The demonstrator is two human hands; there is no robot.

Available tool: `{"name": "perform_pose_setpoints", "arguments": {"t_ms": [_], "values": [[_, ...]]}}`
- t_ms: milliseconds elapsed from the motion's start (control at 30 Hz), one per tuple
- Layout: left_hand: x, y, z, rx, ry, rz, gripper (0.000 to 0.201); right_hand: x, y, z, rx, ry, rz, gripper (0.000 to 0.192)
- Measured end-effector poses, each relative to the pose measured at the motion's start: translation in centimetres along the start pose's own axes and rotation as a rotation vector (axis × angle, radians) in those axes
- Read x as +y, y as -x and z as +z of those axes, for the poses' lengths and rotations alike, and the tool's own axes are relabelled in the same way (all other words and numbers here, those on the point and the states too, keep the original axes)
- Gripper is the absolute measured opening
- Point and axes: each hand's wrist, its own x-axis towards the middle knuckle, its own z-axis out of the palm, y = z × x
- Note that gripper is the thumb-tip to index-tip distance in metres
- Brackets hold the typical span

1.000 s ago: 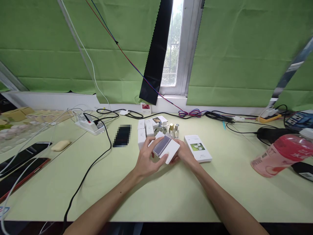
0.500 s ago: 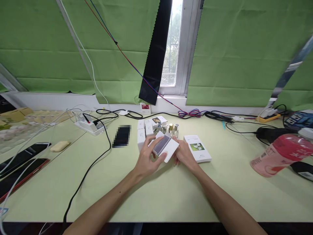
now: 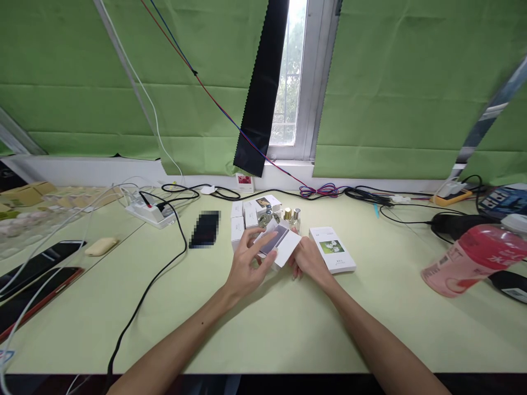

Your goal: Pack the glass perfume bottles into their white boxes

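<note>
Both my hands are on the small white box point(image 3: 284, 248) with the grey-purple panel on top, held just above the pale green desk point(image 3: 263, 323) at centre. My left hand point(image 3: 246, 265) grips its left end: fingers curled over the near-left corner, one fingertip lying across the panel. My right hand point(image 3: 308, 261) holds the right end from below and beside it, fingers wrapped under the edge. The box is tilted, far-left end higher. Just behind it stands a cluster of small white boxes point(image 3: 239, 225) and two small glass bottles point(image 3: 292, 218) with gold and silver caps. A flat white box point(image 3: 332, 249) with a flower picture lies on the desk just right of my right hand, close but whether touching I can't tell. Dark blurred rectangle point(image 3: 205, 229) sits left of the cluster. Further left: white power strip point(image 3: 147, 212) with a black cable point(image 3: 156, 274) running toward the near edge, and two phones point(image 3: 37, 269) at far left. A pink bottle point(image 3: 473, 262) lies on its side at right, well apart.
</note>
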Motion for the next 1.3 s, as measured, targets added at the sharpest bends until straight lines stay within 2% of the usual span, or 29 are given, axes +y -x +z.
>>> {"name": "perform_pose_setpoints", "arguments": {"t_ms": [133, 367, 500, 667, 767, 1000, 1300], "values": [[-0.3, 0.1, 0.2, 0.022, -0.027, 0.027, 0.031, -0.2, 0.0, 0.1, 0.002, -0.015, 0.010, 0.069], [-0.8, 0.3, 0.0, -0.038, -0.042, 0.071, 0.037, 0.1, -0.7, 0.3, 0.002, 0.009, 0.070, 0.073], [-0.8, 0.3, 0.0, -0.062, -0.050, 0.068, 0.042, 0.4, -1.2, 0.1, 0.087, -0.067, 0.005, 0.062], [-0.4, 0.2, 0.2, -0.052, -0.068, 0.047, 0.038, 0.3, -1.4, -0.4, 0.273, -0.114, -0.088, 0.058], [-0.2, 0.2, 0.2, -0.065, -0.070, 0.039, 0.037, 0.0, -1.1, -0.5, 0.331, -0.185, -0.143, 0.055], [-0.3, 0.2, 0.3, -0.095, -0.030, 0.030, 0.036, -0.9, -0.3, -0.3, 0.282, -0.293, -0.257, 0.052], [-0.9, 0.4, 0.5, -0.110, -0.014, 0.062, 0.035, -0.7, -0.4, -0.4, 0.244, -0.281, -0.259, 0.042]]}}
